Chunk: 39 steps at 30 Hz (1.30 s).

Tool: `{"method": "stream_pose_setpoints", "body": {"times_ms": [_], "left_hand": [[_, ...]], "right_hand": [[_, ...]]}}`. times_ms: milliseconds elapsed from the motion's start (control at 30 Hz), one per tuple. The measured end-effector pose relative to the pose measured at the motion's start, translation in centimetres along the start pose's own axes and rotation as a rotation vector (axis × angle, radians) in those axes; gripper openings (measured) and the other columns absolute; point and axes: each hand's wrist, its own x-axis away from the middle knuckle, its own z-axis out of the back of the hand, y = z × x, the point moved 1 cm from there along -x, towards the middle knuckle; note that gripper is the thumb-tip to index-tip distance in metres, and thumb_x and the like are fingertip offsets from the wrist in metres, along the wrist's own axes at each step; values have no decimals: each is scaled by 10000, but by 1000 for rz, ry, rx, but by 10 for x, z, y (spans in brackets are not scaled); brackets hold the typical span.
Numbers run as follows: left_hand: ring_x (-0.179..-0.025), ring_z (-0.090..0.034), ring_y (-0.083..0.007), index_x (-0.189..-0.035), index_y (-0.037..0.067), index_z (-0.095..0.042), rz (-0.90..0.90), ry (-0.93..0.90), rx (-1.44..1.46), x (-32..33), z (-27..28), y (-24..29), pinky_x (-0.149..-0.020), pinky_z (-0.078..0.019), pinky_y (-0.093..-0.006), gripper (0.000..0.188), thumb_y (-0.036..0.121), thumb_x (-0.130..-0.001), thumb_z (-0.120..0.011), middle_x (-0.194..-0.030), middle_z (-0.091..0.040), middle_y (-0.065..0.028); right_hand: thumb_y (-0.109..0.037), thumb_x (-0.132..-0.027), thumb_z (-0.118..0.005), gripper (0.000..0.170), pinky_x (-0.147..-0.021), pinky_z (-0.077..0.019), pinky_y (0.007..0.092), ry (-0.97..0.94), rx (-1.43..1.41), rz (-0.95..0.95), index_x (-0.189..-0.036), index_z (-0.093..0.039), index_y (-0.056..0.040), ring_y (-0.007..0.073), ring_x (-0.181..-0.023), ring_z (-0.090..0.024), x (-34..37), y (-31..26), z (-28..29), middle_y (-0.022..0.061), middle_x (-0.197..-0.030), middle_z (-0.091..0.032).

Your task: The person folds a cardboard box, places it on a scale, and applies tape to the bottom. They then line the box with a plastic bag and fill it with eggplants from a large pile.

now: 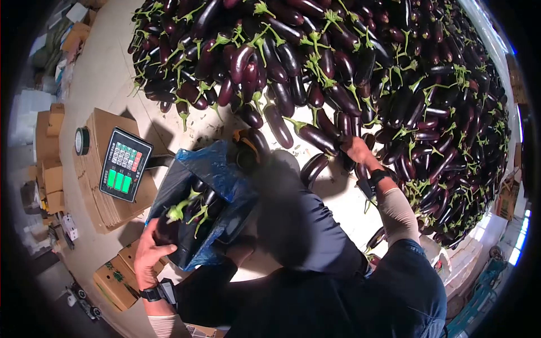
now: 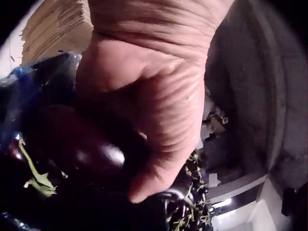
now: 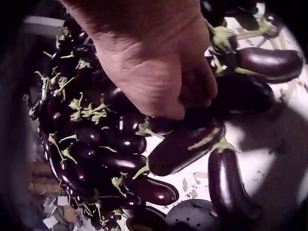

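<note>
At the lower left in the head view, my left hand [image 1: 149,252] grips a dark purple eggplant [image 1: 167,226] at the edge of a container lined with blue plastic [image 1: 204,160]. More eggplants with green stems lie inside. The left wrist view shows the thumb bent over that glossy eggplant [image 2: 98,156]; its other fingers are hidden. Off to the right, my right hand [image 1: 358,152] reaches to the near edge of a large eggplant heap [image 1: 338,45]. In the right wrist view its fingers [image 3: 204,89] curl on a shaded eggplant among others, above a purple eggplant [image 3: 183,149].
A digital scale display [image 1: 125,164] with green readouts stands left of the lined container, over stacked flat cardboard [image 1: 90,191]. A tape roll [image 1: 82,141] lies on the stack. An open cardboard box [image 1: 115,284] sits at lower left. Dark-trousered legs [image 1: 321,225] fill the middle.
</note>
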Motion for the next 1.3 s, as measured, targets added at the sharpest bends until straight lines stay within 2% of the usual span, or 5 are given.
{"method": "stream_pose_setpoints", "body": {"times_ms": [367,833,1000,1133,1300], "left_hand": [[-911,-632,-241,-1260,60,-497,80,-74,-519,-53,-46,-40,-826,-490,-347,686,132,-668,-836,-961,-639,-137],[-893,-618,-183,-1268,36,-495,148,-7,-236,-58,-42,2,-794,-503,-330,652,53,-709,-828,-974,-633,-71],[-893,-627,-194,-1279,46,-503,-31,52,-229,-72,-48,-56,-824,-507,-339,654,104,-718,-833,-978,-657,-90],[-961,-622,-209,-1312,44,-521,-52,48,-293,-57,-25,-23,-882,-499,-341,696,99,-689,-826,-1045,-656,-79],[-1000,-594,-133,-1302,44,-541,17,-118,-96,-16,12,11,-906,-479,-298,687,23,-663,-792,-1091,-639,-63]], "right_hand": [[-173,-801,-701,473,-938,-494,443,158,287,97,-1216,-553,-1,389,-1052,-602,-27,-42,-65,215,-1108,-622],[-276,-805,-695,601,-882,-523,435,167,572,32,-1222,-465,91,352,-1021,-647,-122,-139,-169,223,-1146,-637],[-403,-826,-685,463,-555,-478,349,-352,-855,-330,-1052,-618,-4,267,-583,-605,-119,-134,-104,144,-793,-678],[-390,-909,-591,441,-530,-433,318,-572,-1622,-393,-1147,-536,-22,248,-648,-573,-56,-149,-26,187,-889,-633],[-293,-796,-704,521,-735,-531,347,-268,-635,-221,-1187,-561,20,245,-857,-654,-11,-158,35,162,-1031,-659]]}}
